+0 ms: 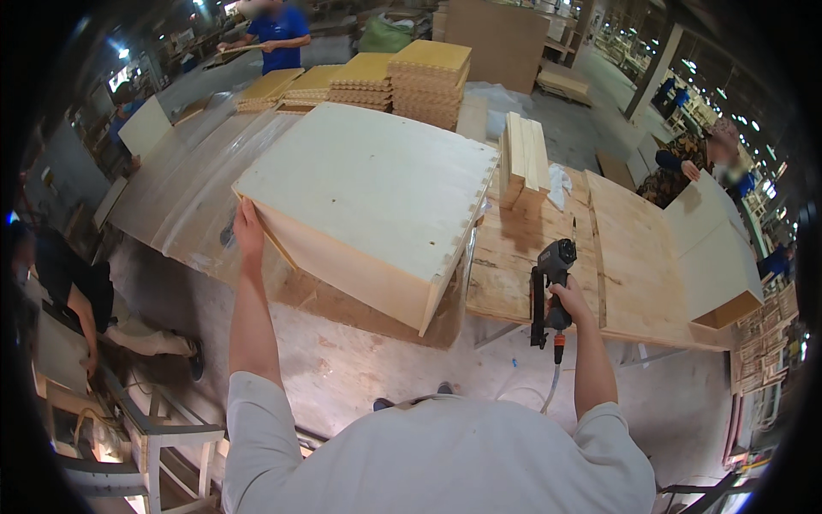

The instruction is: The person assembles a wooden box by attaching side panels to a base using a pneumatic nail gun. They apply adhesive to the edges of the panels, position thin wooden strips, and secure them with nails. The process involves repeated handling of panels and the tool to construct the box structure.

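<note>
A large pale wooden box (368, 188) with finger-jointed corners lies tilted on the workbench in front of me. My left hand (248, 230) grips its left corner edge. My right hand (567, 300) holds a black pneumatic nail gun (548, 287) by the handle, an air hose hanging below it. The gun is apart from the box, to the right of its near right corner, over a plywood bench top (531, 257).
Stacked wooden slats (524, 158) stand on the plywood bench. Piles of jointed boards (402, 77) sit at the back. A person crouches at the left (77, 300); another in blue stands far back (278, 34); a third works on pale panels at the right (693, 158).
</note>
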Demonstrator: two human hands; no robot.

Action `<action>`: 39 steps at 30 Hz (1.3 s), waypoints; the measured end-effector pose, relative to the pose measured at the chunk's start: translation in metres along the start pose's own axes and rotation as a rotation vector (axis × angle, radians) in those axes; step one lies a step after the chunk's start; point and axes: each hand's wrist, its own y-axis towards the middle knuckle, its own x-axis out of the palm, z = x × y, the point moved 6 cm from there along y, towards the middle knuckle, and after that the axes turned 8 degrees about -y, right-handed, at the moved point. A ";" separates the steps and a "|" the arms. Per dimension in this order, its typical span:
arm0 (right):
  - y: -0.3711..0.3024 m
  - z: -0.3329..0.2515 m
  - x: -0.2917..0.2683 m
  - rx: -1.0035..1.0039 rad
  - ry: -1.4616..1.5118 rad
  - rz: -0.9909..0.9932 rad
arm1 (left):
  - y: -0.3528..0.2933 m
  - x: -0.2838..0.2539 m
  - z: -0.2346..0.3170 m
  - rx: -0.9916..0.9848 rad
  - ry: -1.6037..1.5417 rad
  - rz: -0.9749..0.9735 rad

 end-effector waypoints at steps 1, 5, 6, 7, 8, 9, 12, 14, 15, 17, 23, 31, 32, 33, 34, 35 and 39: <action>0.000 0.001 -0.001 0.004 -0.015 0.000 | -0.004 -0.003 0.000 -0.005 0.012 0.001; 0.000 0.002 0.003 0.013 0.002 -0.001 | -0.028 -0.046 -0.005 -0.076 0.110 0.078; -0.001 0.003 0.003 0.013 0.018 -0.009 | -0.039 -0.061 -0.007 -0.112 0.145 0.099; -0.001 0.005 0.001 0.014 0.036 -0.019 | -0.048 -0.075 -0.008 -0.123 0.100 0.130; -0.002 0.008 -0.002 0.017 0.053 -0.026 | -0.057 -0.086 -0.009 -0.134 0.052 0.158; -0.004 0.011 -0.003 0.041 0.065 -0.036 | -0.067 -0.101 -0.009 -0.142 0.012 0.192; 0.001 0.013 -0.005 0.068 0.127 -0.068 | -0.094 -0.143 -0.011 -0.053 -0.145 0.352; 0.002 0.020 -0.013 0.075 0.173 -0.049 | -0.106 -0.146 -0.004 0.018 -0.226 0.292; 0.003 0.023 -0.017 0.084 0.169 -0.062 | -0.113 -0.144 0.002 0.046 -0.266 0.269; 0.009 0.027 -0.012 0.038 0.119 -0.034 | -0.105 -0.142 0.005 -0.082 -0.220 0.251; 0.028 -0.017 -0.007 -0.506 -0.722 0.073 | -0.077 -0.095 0.058 -0.061 0.295 0.277; 0.052 -0.011 0.039 -0.490 -1.403 -0.038 | -0.128 -0.109 0.067 -0.065 0.242 0.392; 0.056 -0.007 0.039 -0.512 -1.435 -0.012 | -0.135 -0.090 0.084 0.003 0.247 0.399; 0.055 -0.005 0.046 -0.430 -1.376 -0.060 | -0.150 -0.076 0.103 0.126 0.369 0.357; 0.055 -0.009 0.048 -0.506 -1.368 -0.013 | -0.171 -0.055 0.119 0.245 0.475 0.298; 0.057 -0.013 0.051 -0.586 -1.355 0.033 | -0.196 -0.032 0.128 0.290 0.421 0.192; 0.094 -0.056 0.062 -0.836 -0.889 0.173 | -0.277 0.054 0.175 0.256 0.171 -0.151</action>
